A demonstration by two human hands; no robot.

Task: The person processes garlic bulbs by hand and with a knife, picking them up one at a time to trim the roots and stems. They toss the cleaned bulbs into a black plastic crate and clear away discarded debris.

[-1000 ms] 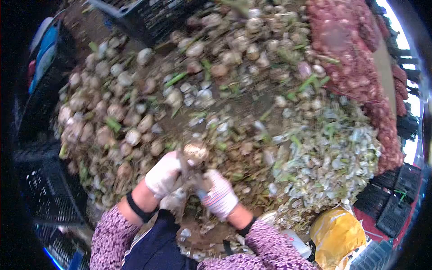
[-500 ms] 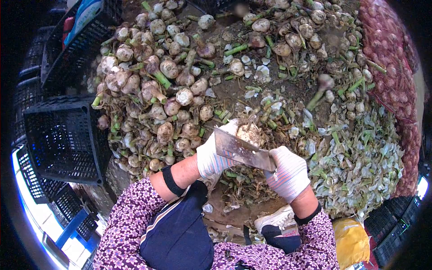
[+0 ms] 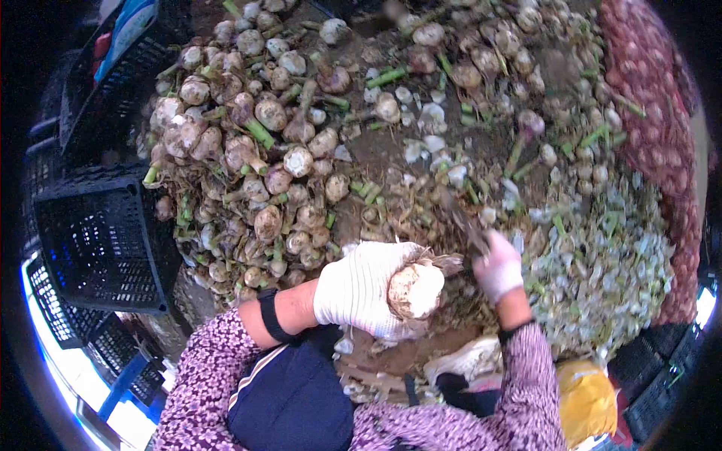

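Observation:
My left hand, in a striped white glove, is wrapped round a garlic bulb whose pale cut face points up. To its right, my gloved right hand grips a knife; its blade is blurred and seen nearly edge-on, tilted up and to the left, apart from the bulb. A large heap of garlic bulbs with stems lies beyond and left of my left hand. Peeled skins and stem scraps are piled right of the knife.
Black plastic crates stand at the left. Red mesh sacks of garlic line the right side. A yellow bag sits at the lower right, near more black crates. My shoe is below my hands.
My left hand has moved down and turned, bringing the bulb's cut face upward. The knife, earlier flat across the bulb, has swung away to the right with my right hand.

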